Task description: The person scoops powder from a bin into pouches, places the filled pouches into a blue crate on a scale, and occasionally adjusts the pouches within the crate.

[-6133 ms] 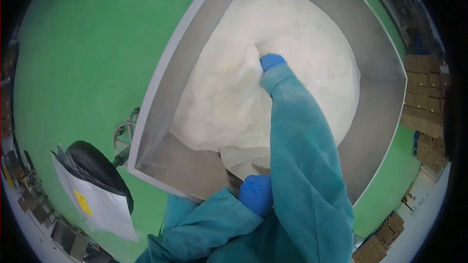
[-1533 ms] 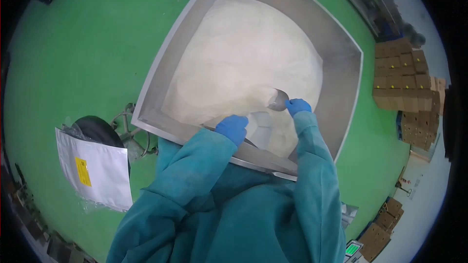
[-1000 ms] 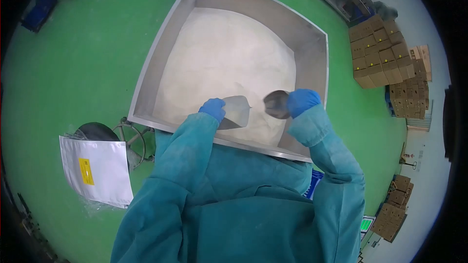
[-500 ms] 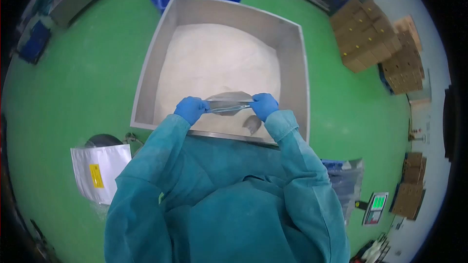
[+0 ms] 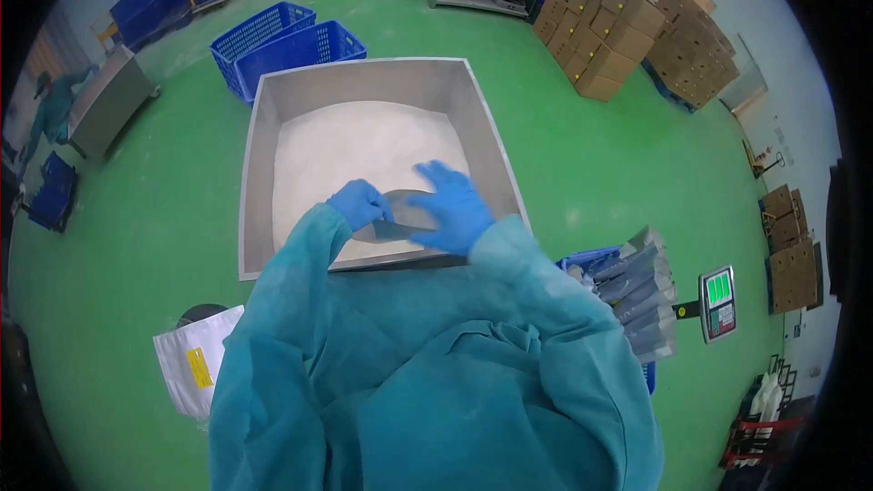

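Note:
A large grey metal tub (image 5: pixel 257 173) stands before me, with off-white powder (image 5: pixel 364 145) spread across its bottom. My left hand (image 5: pixel 361 204), in a blue glove, is closed on the edge of a silvery plastic bag (image 5: pixel 400 229) over the tub's near side. The bag's mouth gapes between my hands. At its right side, my gloved right hand (image 5: pixel 459 214) has its fingers spread, slightly blurred, and overlaps the bag's edge in this view. The bag's lower part is hidden behind the tub's near rim and my sleeves.
Blue crates (image 5: pixel 300 56) stand behind the tub. Right of me are a stack of silvery bags (image 5: pixel 637 286) and a scale display (image 5: pixel 718 303). A white bag with a yellow label (image 5: pixel 186 355) lies left. Cardboard boxes (image 5: pixel 605 32) stand far right; a person (image 5: pixel 59 105) is far left.
My right hand has let go of the bag's edge and spread its fingers. The bag's mouth has opened wider. The view has tilted up; the metal scoop in the powder no longer shows.

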Motion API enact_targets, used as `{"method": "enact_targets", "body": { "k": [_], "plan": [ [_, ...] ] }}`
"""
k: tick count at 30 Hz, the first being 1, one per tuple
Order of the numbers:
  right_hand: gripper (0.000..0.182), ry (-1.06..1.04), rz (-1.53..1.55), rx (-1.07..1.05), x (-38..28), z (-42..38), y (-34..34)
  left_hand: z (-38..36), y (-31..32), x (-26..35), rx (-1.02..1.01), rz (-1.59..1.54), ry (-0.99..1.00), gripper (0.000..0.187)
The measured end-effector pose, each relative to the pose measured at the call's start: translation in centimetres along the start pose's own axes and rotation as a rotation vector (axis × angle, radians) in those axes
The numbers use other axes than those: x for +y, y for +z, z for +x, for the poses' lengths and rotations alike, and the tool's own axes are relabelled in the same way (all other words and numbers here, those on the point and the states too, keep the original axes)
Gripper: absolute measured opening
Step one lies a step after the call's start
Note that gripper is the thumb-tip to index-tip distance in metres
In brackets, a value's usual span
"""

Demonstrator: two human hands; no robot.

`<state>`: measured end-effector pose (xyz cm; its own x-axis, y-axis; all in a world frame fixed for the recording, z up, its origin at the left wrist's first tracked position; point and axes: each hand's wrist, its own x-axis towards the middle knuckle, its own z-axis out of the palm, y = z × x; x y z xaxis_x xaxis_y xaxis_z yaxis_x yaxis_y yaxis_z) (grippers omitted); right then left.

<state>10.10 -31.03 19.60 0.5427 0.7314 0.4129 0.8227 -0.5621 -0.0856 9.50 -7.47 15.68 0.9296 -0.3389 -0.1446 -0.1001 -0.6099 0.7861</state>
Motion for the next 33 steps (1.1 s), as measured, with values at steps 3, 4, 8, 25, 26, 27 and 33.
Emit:
{"method": "enact_targets", "body": {
  "k": [3, 4, 8, 25, 26, 27, 33],
  "plan": [
    [0.023, 0.236, 0.016, -0.482, 0.7, -0.3, 7.1, -0.4, -0.3, 2.3, 0.084, -0.049, -0.029, 0.017],
    [0.024, 0.223, 0.038, -0.5, 0.3, 0.1, 6.4, -0.8, -0.4, 3.2, 0.12, -0.086, -0.051, 0.02],
    [0.028, 0.251, 0.155, -0.389, -0.3, -2.8, -3.8, -7.0, -2.9, 7.8, 0.387, -0.36, 0.06, 0.035],
    [0.033, 1.695, -0.477, -0.39, 5.0, -46.5, -40.6, -3.9, 12.3, -1.4, 0.159, -0.417, -0.142, 0.032],
    [0.032, 1.739, -0.46, -0.38, 6.1, -49.3, -40.6, -4.1, 12.2, -1.7, 0.166, -0.398, -0.155, 0.032],
    [0.032, 1.784, -0.441, -0.37, 7.4, -52.4, -40.1, -4.2, 12.1, -2.1, 0.172, -0.377, -0.167, 0.031],
    [0.035, 1.828, -0.413, -0.326, 17.5, -72.0, -23.9, -4.6, 12.9, -2.2, 0.141, -0.3, -0.242, 0.029]
  ]
}}
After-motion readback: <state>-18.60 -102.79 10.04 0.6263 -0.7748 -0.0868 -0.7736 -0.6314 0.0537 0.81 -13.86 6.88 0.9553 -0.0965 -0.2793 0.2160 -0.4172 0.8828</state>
